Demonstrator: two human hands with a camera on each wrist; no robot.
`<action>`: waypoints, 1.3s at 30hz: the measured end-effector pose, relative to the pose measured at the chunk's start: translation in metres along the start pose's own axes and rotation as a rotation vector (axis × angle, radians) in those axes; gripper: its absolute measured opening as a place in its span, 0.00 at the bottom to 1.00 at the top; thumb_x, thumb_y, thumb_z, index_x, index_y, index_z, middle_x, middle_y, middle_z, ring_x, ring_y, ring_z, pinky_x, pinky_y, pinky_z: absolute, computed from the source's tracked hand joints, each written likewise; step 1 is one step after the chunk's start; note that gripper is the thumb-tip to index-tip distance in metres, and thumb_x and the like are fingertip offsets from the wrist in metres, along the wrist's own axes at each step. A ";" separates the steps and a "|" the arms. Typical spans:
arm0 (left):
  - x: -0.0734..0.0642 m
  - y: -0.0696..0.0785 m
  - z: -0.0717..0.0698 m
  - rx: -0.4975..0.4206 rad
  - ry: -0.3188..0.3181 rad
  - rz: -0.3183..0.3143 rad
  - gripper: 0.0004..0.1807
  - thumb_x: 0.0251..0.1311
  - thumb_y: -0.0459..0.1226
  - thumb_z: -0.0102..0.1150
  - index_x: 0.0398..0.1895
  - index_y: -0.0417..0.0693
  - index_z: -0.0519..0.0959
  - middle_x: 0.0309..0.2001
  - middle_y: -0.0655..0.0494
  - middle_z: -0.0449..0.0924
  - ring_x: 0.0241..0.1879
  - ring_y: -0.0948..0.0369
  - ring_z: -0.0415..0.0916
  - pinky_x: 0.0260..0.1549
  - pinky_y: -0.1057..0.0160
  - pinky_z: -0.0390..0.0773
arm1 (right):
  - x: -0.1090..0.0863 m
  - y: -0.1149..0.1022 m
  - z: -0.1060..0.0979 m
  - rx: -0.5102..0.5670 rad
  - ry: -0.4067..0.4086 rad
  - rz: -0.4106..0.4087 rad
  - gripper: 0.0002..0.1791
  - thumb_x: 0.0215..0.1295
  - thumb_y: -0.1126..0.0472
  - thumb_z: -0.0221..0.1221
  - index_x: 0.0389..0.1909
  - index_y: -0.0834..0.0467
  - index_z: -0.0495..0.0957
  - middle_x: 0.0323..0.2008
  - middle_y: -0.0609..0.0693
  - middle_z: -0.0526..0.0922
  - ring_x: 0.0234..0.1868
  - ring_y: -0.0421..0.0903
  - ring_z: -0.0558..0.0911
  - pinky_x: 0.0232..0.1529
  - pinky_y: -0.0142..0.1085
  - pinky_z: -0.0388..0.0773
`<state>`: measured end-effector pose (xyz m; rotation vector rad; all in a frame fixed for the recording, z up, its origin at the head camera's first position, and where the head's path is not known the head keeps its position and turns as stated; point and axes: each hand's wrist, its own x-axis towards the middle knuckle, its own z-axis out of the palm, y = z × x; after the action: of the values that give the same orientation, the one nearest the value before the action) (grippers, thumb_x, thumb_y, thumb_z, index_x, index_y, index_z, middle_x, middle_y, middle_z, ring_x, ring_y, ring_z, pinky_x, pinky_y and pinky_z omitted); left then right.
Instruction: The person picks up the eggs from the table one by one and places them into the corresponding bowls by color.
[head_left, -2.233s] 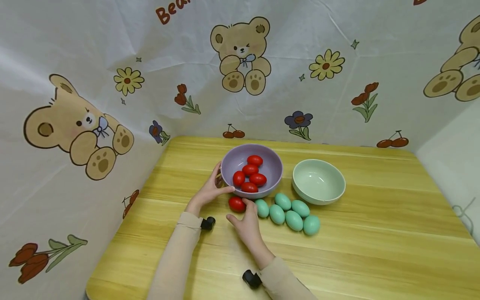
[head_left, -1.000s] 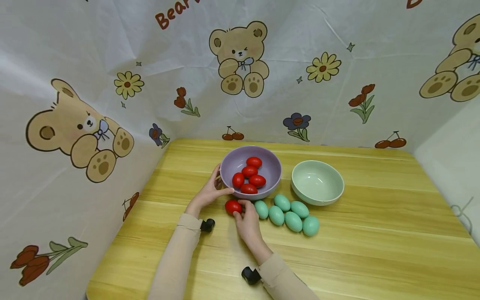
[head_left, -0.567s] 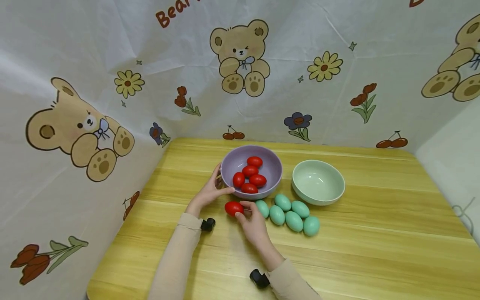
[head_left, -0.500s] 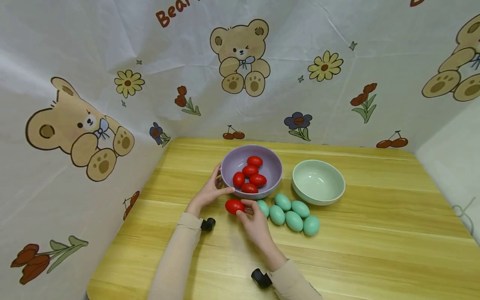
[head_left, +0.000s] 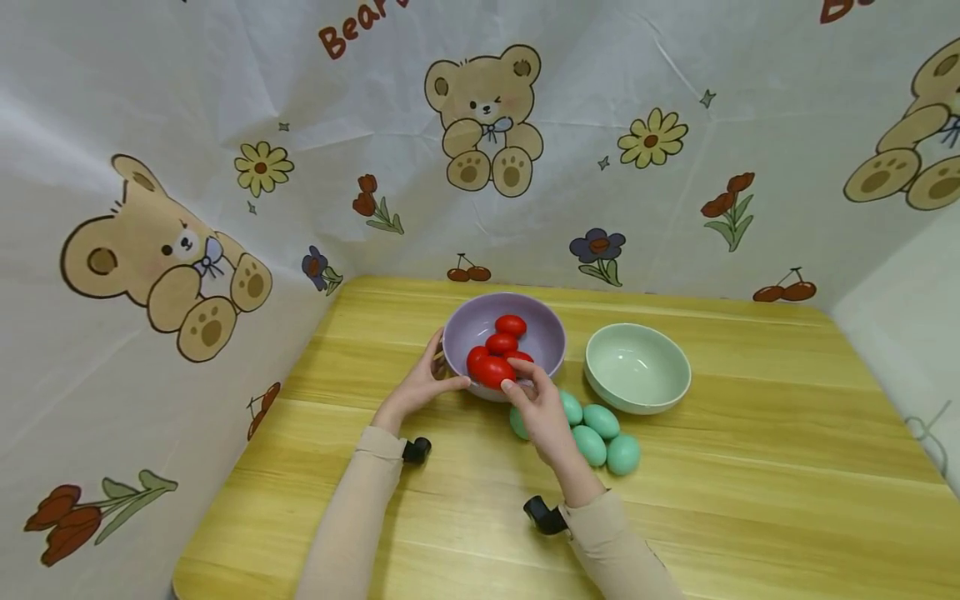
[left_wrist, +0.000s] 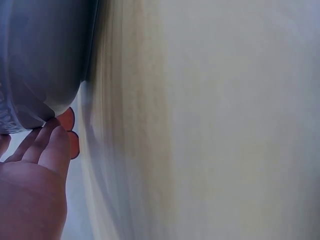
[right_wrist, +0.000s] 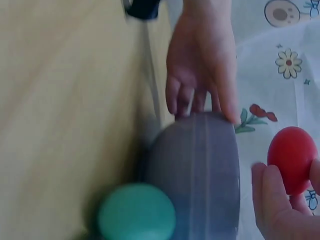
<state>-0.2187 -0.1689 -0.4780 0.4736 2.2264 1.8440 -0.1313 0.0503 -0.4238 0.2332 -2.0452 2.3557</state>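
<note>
The right hand pinches a red egg between the thumb and the fingers, so the grip is closed only to the width of this egg. The egg is in the air over the near edge of the purple bowl, and from the right wrist it is seen apart from the bowl, above its rim. The left hand holds the same bowl at its left side: the thumb lies on the near rim, the other fingers are against the outer wall, and the space between thumb and fingers is taken by the side of the bowl. From the left wrist, the fingertips can be seen touching this wall. Inside the purple bowl lie other red eggs; four of them can be seen, and the nearer ones are partly covered by the held egg. On the wooden table, in front of the two bowls, there is a group of green eggs, of which some are partly behind the right hand, so I cannot tell their full number. The green bowl stands to the right of the purple one, near it. Behind the table hangs a white cloth with bears and flowers.
</note>
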 end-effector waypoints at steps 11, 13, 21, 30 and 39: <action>0.001 -0.001 -0.001 -0.007 -0.001 -0.012 0.56 0.49 0.41 0.70 0.73 0.62 0.40 0.70 0.52 0.45 0.67 0.49 0.48 0.63 0.57 0.54 | 0.056 -0.011 -0.028 -0.165 -0.069 0.101 0.22 0.66 0.70 0.52 0.60 0.66 0.63 0.57 0.63 0.65 0.52 0.61 0.74 0.54 0.45 0.71; 0.001 0.005 -0.001 -0.023 -0.017 -0.005 0.56 0.50 0.39 0.69 0.73 0.58 0.38 0.71 0.49 0.43 0.68 0.47 0.46 0.63 0.54 0.53 | 0.063 -0.012 -0.030 -0.218 -0.067 0.108 0.22 0.66 0.70 0.52 0.60 0.65 0.64 0.57 0.62 0.66 0.52 0.60 0.74 0.55 0.47 0.70; -0.006 0.023 -0.001 -0.025 -0.051 -0.004 0.57 0.52 0.35 0.67 0.73 0.48 0.34 0.70 0.39 0.40 0.67 0.42 0.44 0.63 0.49 0.51 | 0.082 -0.008 -0.032 -0.353 -0.127 0.135 0.21 0.64 0.70 0.54 0.59 0.63 0.68 0.57 0.60 0.67 0.51 0.58 0.74 0.53 0.47 0.72; 0.002 -0.003 -0.002 -0.006 -0.015 -0.002 0.56 0.50 0.41 0.69 0.73 0.60 0.38 0.70 0.48 0.43 0.67 0.46 0.47 0.63 0.55 0.53 | 0.098 0.002 -0.031 -0.448 -0.166 0.177 0.20 0.62 0.70 0.56 0.56 0.61 0.71 0.56 0.59 0.69 0.51 0.56 0.73 0.52 0.46 0.73; 0.002 -0.004 -0.001 0.005 -0.001 -0.011 0.55 0.50 0.40 0.69 0.73 0.63 0.40 0.69 0.54 0.47 0.67 0.51 0.50 0.62 0.59 0.57 | 0.106 0.008 -0.031 -0.516 -0.201 0.194 0.20 0.60 0.71 0.58 0.54 0.61 0.73 0.52 0.59 0.72 0.46 0.54 0.74 0.48 0.43 0.74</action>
<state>-0.2211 -0.1697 -0.4820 0.4620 2.2291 1.8332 -0.2400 0.0703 -0.4228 0.2762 -2.7941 1.8551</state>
